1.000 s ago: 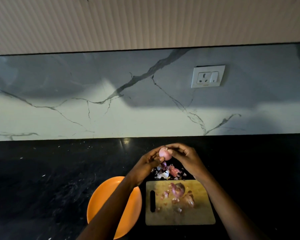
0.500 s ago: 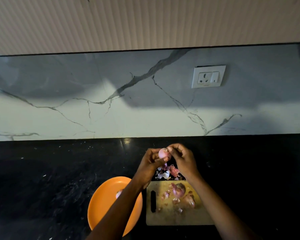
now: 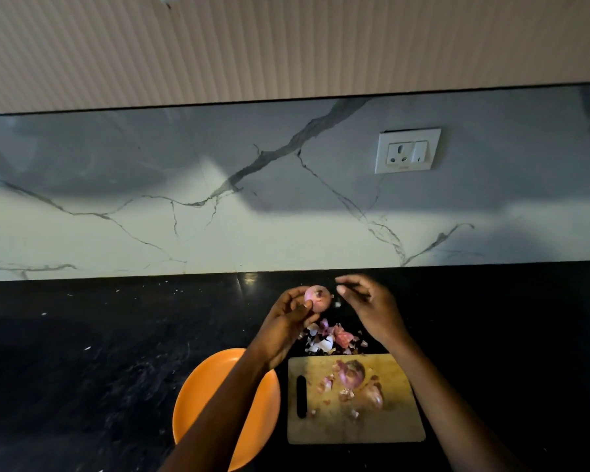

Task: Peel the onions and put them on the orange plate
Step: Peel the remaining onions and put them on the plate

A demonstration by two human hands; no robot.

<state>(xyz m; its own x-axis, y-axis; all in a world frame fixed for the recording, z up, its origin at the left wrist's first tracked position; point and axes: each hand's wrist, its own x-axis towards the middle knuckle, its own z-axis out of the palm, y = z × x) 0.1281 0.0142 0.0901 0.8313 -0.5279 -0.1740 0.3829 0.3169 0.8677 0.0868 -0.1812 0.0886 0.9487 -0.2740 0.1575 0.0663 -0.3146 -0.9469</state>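
My left hand (image 3: pixel 286 321) holds a small pink onion (image 3: pixel 317 298) between thumb and fingers above the black counter. My right hand (image 3: pixel 372 308) hovers just right of it, apart from the onion, fingers loosely curled, nothing plainly held. A tiny scrap of peel (image 3: pixel 337 304) hangs in the air between the hands. Below them lies a pile of peels (image 3: pixel 334 338). Two more onions (image 3: pixel 351 373) lie on the wooden cutting board (image 3: pixel 389 427). The orange plate (image 3: pixel 201 396) sits left of the board, partly hidden by my left forearm.
The black counter (image 3: pixel 99 352) stretches to both sides. A marble backsplash with a white wall socket (image 3: pixel 406 151) stands behind, under a ribbed cabinet. Small peel bits are scattered on the board.
My right hand has let go of the onion and pulled away to the right. The left hand keeps the onion and has turned it slightly.
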